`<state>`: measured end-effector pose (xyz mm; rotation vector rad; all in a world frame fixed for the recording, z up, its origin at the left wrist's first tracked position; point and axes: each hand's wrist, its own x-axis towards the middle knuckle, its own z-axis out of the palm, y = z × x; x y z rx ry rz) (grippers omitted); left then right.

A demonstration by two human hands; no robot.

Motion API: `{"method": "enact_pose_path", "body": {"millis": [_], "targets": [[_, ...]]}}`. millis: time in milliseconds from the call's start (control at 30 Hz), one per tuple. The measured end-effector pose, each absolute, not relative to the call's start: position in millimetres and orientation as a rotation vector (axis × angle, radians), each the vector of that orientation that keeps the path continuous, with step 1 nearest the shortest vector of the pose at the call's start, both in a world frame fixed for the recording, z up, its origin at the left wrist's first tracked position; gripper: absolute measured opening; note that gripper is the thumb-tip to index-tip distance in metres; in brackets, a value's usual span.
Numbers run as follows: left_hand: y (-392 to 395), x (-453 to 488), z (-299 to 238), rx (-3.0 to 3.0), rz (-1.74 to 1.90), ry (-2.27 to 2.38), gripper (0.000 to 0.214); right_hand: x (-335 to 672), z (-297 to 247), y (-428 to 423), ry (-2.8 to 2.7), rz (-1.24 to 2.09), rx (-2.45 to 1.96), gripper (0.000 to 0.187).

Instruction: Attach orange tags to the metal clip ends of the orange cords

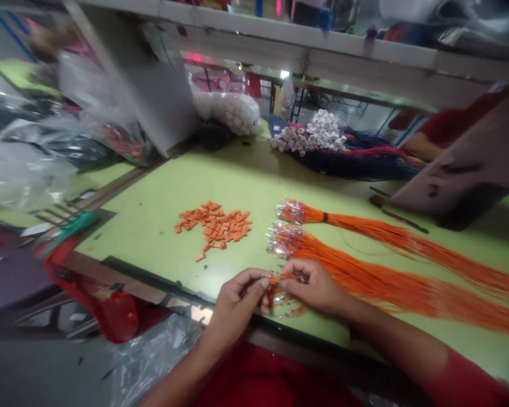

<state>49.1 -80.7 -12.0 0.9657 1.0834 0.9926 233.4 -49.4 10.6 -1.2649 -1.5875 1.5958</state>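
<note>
My left hand point(237, 299) and my right hand point(314, 285) meet at the near edge of the green table point(152, 209), fingertips almost touching. The left pinches a small orange connector housing point(272, 280). The right pinches the metal-tipped end of an orange wire point(290, 276). Several finished wire ends lie just below my hands. A thick loose bundle of orange wires point(385, 282) runs from my right hand off to the right. A second, tied bundle point(365, 226) lies behind it. A pile of small orange housings point(216, 224) sits ahead of my left hand.
White connectors on dark blue and red wires point(322, 135) lie at the back. A bag of white parts point(231, 110) and plastic bags point(21, 164) crowd the left. A tilted board point(462, 164) stands at the right, with another person's arm point(424, 144) behind it. A shelf rail point(322, 51) runs overhead.
</note>
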Motion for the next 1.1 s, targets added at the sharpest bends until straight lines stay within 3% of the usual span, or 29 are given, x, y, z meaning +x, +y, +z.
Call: {"method": "enact_pose_path", "body": {"millis": [200, 333, 433, 567, 767, 1100], "targets": [[-86.5, 48.3, -14.1, 1.119, 0.993, 1.130, 0.029, 233.1, 0.7, -47.6, -1.698, 1.478, -1.211, 0.023], [-82.9, 21.7, -9.5, 1.453, 1.158, 1.395, 0.017, 235.3, -0.3, -43.4, -1.720, 1.256, -1.086, 0.018], [-70.4, -15.1, -10.8, 1.631, 1.302, 1.774, 0.019, 235.2, -0.3, -42.4, -1.618, 1.385, -1.160, 0.021], [-51.2, -58.1, -19.9, 1.931, 1.014, 1.992, 0.021, 231.1, 3.4, -44.5, -1.490, 1.596, -1.240, 0.031], [-50.7, -60.1, -20.0, 1.885, 0.970, 1.827, 0.025, 226.2, 13.3, -46.7, -1.480, 1.591, -1.223, 0.038], [-76.9, 17.7, -9.0, 1.187, 0.979, 1.069, 0.024, 228.6, 18.4, -49.2, -1.486, 1.561, -1.252, 0.027]]}}
